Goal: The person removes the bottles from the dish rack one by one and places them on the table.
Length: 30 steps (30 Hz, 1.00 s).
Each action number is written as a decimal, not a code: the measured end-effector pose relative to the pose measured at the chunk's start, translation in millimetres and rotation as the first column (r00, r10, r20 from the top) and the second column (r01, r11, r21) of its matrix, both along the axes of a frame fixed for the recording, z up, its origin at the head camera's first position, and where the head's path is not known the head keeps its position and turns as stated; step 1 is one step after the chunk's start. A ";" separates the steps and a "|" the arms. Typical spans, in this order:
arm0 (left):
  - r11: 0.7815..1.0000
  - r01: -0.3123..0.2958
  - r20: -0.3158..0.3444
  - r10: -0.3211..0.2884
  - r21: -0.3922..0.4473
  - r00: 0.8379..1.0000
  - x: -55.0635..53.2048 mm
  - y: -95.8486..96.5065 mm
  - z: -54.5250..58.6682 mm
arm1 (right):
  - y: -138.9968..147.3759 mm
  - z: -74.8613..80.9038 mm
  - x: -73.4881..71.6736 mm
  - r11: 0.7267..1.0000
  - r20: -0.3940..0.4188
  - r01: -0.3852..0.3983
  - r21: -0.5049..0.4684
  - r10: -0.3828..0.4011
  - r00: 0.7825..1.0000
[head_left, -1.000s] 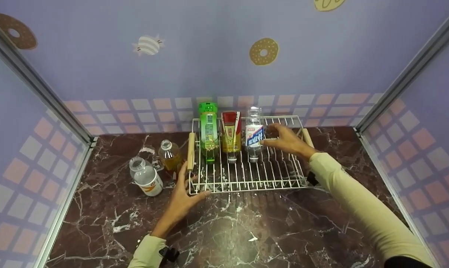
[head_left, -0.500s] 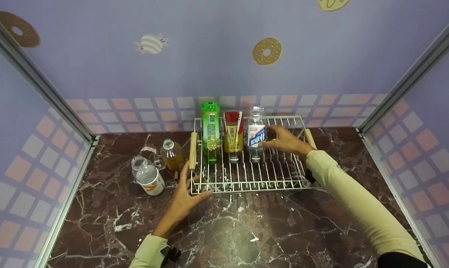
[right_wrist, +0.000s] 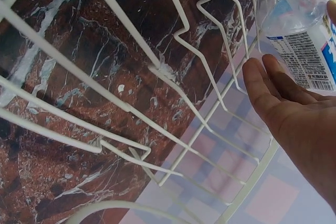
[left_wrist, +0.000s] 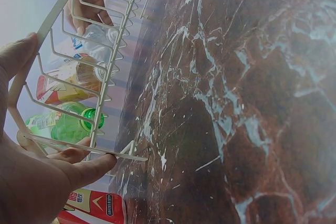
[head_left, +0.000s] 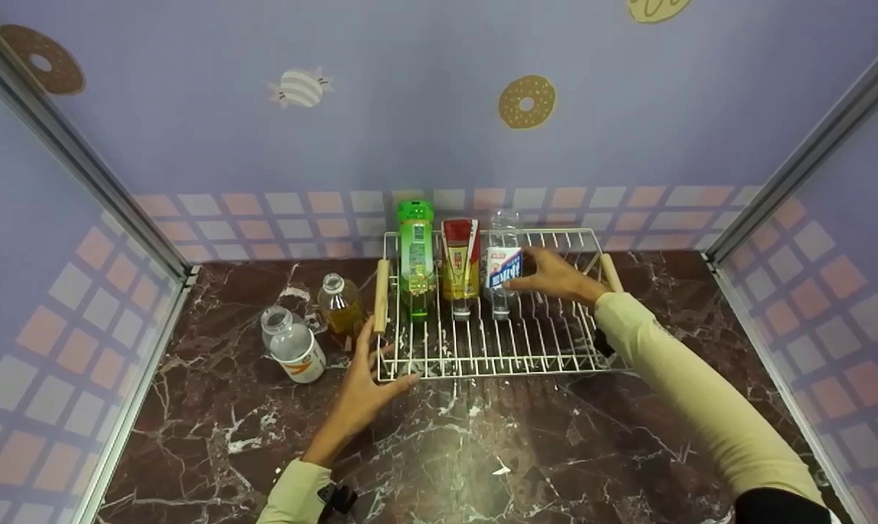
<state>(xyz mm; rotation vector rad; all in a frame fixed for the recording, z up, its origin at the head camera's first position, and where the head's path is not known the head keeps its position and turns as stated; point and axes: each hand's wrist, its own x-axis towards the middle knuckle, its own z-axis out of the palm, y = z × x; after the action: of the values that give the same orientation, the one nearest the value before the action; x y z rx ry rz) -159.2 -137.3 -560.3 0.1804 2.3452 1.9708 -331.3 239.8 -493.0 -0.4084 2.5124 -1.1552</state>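
Note:
A white wire rack (head_left: 482,375) with wooden side handles (head_left: 382,295) stands against the back wall. My left hand (head_left: 362,397) grips its front left corner, thumb at the front rail and fingers around the side. In the rack lie a green bottle (head_left: 415,255), a red-and-yellow bottle (head_left: 459,269) and a clear plastic bottle (head_left: 502,302) with a white-and-blue label, all with necks toward me. My right hand (head_left: 559,278) holds the clear bottle by its right side, thumb on the label. In the right wrist view, the fingers (right_wrist: 262,80) reach along the label of this bottle.
Left of the rack stand a clear bottle (head_left: 291,346) with a white-and-orange label and a bottle of amber liquid (head_left: 337,306), close beside my left hand. A red label (left_wrist: 97,206) shows below the left hand in the left wrist view. Purple walls enclose the marbled table (head_left: 439,451).
The head view has drifted slightly, so everything sits a little further right. Both hands keep their places on the rack and the clear bottle.

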 end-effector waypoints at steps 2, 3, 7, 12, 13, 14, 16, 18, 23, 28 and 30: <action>1.000 0.001 0.000 -0.001 -0.002 1.000 1.0 0.4 0.5 | -0.8 -0.3 0.3 1.000 0.000 -0.006 -0.010 0.006 1.000; 1.000 0.000 0.002 0.000 -0.003 1.000 1.2 0.5 0.7 | -1.3 -0.2 0.6 1.000 0.001 -0.008 -0.016 0.008 1.000; 1.000 0.003 -0.009 -0.003 0.003 1.000 1.5 -0.2 0.7 | -2.6 2.1 1.6 0.998 0.023 -0.011 -0.068 0.012 1.000; 1.000 0.010 -0.003 -0.010 0.015 1.000 0.2 -1.0 -0.1 | 0.3 9.3 1.7 0.994 0.056 0.013 -0.106 -0.007 0.998; 1.000 0.010 -0.002 -0.010 0.016 1.000 0.0 -1.1 -0.1 | 1.1 11.5 2.0 0.994 0.061 0.019 -0.110 -0.012 0.998; 1.000 0.009 -0.001 -0.009 0.017 1.000 -0.2 -1.6 -0.4 | 1.9 14.0 2.6 0.993 0.066 0.027 -0.112 -0.020 0.998; 1.000 0.009 -0.007 -0.009 0.010 1.000 -0.4 -2.0 -0.6 | 4.1 19.8 4.9 0.993 0.066 0.040 -0.114 -0.033 0.997; 1.000 0.008 -0.007 -0.008 0.006 1.000 -0.2 -2.0 -0.4 | 7.6 25.5 7.8 0.993 0.051 0.047 -0.108 -0.042 0.998; 1.000 0.002 -0.001 -0.002 -0.012 1.000 0.1 -2.7 -0.3 | 16.3 37.2 16.7 0.991 0.019 0.059 -0.117 -0.057 0.998; 1.000 0.001 0.008 -0.001 -0.003 1.000 -0.2 -2.0 0.1 | 25.9 45.1 27.7 0.984 0.015 0.077 -0.160 -0.076 0.997; 1.000 0.000 0.012 0.000 0.001 1.000 -0.6 -1.6 0.3 | 29.5 47.4 32.1 0.982 0.007 0.077 -0.170 -0.077 0.997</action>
<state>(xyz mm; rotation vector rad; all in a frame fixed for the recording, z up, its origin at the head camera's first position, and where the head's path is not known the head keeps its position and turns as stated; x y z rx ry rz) -159.9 -138.9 -560.0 0.1679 2.3377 1.9674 -299.2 269.3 -445.6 -0.3565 2.4570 -1.4055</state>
